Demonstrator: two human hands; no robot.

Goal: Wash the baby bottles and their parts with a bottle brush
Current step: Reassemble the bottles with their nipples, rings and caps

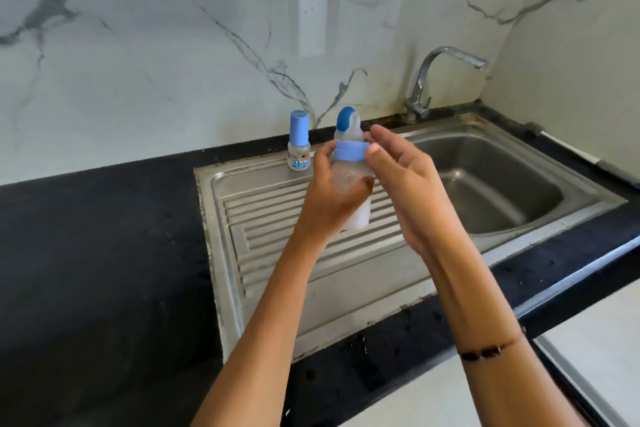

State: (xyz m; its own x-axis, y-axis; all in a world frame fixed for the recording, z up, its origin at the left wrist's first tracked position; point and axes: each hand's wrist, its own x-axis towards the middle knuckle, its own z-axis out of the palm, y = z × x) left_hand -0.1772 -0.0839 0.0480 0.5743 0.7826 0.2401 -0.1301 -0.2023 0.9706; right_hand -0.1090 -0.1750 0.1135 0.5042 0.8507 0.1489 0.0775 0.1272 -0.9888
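My left hand [332, 194] grips a clear baby bottle [356, 211] around its body, held above the ribbed drainboard [277, 218]. The bottle has a light blue screw ring [349, 151] and a clear teat on top. My right hand [398, 170] pinches that ring with thumb and fingers. A second, smaller baby bottle [299, 142] with a blue cap stands upright at the back of the drainboard. Behind the held bottle's teat shows a dark blue and white rounded piece [346, 120]; what it is cannot be told. No bottle brush is in view.
The steel sink basin [491, 191] lies to the right, with a chrome tap [436, 80] at its back edge. Black countertop [97, 253] surrounds the sink. A marble-patterned wall rises behind. A grey-tipped tool [561, 146] lies along the right wall.
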